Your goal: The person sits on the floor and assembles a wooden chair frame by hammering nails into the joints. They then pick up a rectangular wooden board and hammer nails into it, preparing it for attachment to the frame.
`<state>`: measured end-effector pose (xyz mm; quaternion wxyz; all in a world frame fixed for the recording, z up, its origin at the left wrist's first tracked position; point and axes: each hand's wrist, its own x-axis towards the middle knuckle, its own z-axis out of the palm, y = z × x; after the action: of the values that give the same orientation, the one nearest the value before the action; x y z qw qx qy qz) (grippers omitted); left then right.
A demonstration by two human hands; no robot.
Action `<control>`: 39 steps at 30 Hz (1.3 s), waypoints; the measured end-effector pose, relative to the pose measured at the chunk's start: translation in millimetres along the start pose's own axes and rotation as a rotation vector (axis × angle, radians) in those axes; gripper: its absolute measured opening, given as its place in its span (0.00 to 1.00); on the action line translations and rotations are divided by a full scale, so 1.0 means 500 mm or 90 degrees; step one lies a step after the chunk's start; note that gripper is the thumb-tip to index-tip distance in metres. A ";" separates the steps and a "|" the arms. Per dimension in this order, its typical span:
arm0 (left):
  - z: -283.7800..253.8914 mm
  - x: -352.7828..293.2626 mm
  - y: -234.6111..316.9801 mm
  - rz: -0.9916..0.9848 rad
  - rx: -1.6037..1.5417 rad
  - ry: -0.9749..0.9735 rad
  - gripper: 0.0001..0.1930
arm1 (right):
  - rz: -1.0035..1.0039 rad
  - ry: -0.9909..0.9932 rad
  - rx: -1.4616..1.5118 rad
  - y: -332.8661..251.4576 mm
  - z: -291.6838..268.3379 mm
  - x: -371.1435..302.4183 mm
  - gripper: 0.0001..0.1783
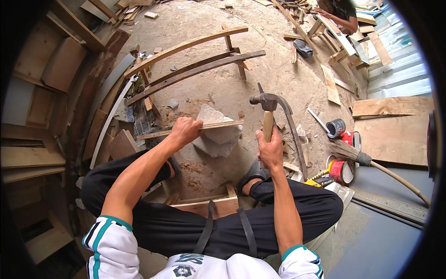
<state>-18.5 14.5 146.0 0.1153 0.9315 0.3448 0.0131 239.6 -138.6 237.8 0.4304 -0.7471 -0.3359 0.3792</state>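
Note:
My left hand is closed around a thin strip of wood, which lies across the top of a rough grey stone block. The strip's right end reaches just past the stone, and its left end extends over my left shin. In my right hand a claw hammer is gripped by its wooden handle. Its dark metal head points upward, to the right of the stone and apart from the strip. Behind the hammer, a curved dark metal bar lies on the ground.
A wooden frame of long slats lies beyond the stone. To the right are a grey can, red tins, a broom and boards. Wooden shelving stands left. Another person is at a bench, far right.

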 end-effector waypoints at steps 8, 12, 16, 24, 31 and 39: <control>-0.007 0.005 0.002 0.009 0.000 0.003 0.17 | -0.068 0.011 -0.218 0.036 0.016 -0.001 0.17; -0.005 0.000 0.002 0.010 0.006 -0.001 0.17 | -0.156 0.080 -0.212 -0.022 -0.001 -0.020 0.16; -0.011 0.005 0.007 0.001 -0.009 -0.008 0.15 | -0.172 0.025 -0.223 -0.003 0.008 -0.036 0.18; 0.005 0.000 0.003 0.011 0.024 0.000 0.16 | -0.182 -0.006 -0.330 -0.017 0.032 -0.032 0.18; 0.015 -0.003 0.008 0.021 0.004 0.013 0.14 | -0.122 -0.038 -0.399 -0.001 0.039 -0.041 0.17; 0.014 0.000 -0.001 0.019 0.003 0.016 0.10 | -0.117 0.003 -0.335 -0.040 0.018 -0.050 0.22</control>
<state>-18.2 13.4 139.3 0.1084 0.9366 0.3321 0.0257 216.1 -147.8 259.6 0.2553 -0.8005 -0.4881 0.2363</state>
